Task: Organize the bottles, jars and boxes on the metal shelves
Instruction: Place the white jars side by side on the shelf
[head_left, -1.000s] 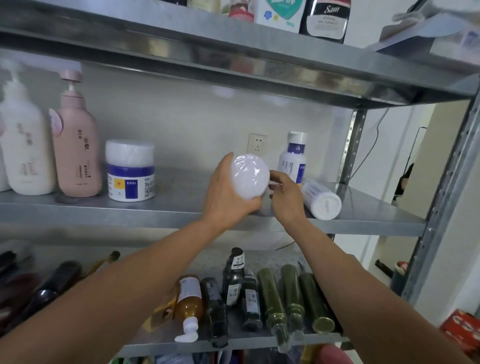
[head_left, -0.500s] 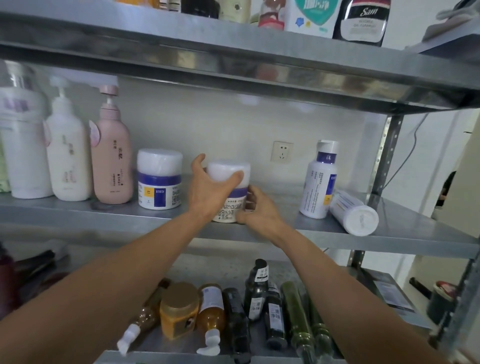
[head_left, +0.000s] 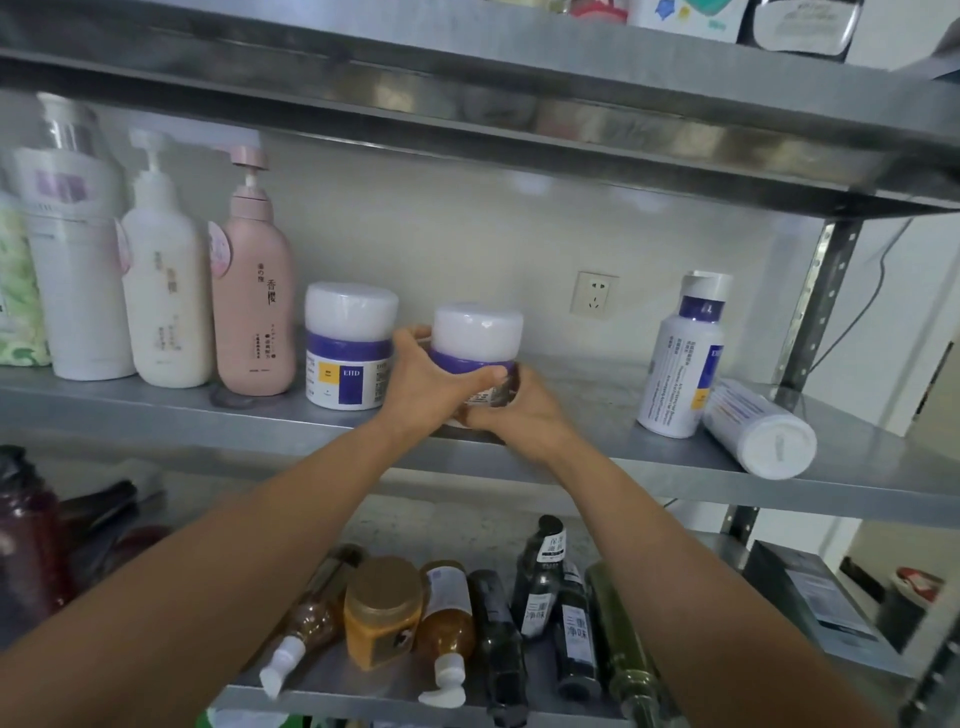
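Grey metal shelving stands against a pale wall with a white wall socket (head_left: 594, 293) showing behind the middle shelf (head_left: 597, 400). On that shelf, 2 matching jars stand upright, close side by side. The left jar (head_left: 348, 353) has a glossy white lid, a purple band and a white label with a yellow square, a dark blue block and the letters "EHD". The held jar (head_left: 478, 332) just to its right has the same white lid and purple band; its label is mostly covered and unreadable, and its base is hidden.

The left hand (head_left: 426, 384) grasps the held jar from the left, thumb laid across the purple band. The right hand (head_left: 524, 410) clasps its lower right side, fingers curled behind it.

Left of the jars stands a pink pump bottle (head_left: 254, 291) printed with the characters "香樱", then a cream pump bottle (head_left: 166, 291) with blurred writing. Well to the right, a white bottle with a purple collar (head_left: 685, 358) stands upright, its small print too fine to read, and a similar bottle lying on its side (head_left: 758, 431) touches it, cap towards the camera.

On the lower shelf (head_left: 332, 693), an amber jar with a gold lid (head_left: 383, 613) sits among bottles lying flat, 2 of them dark bottles (head_left: 574, 634) labelled "三重净味".
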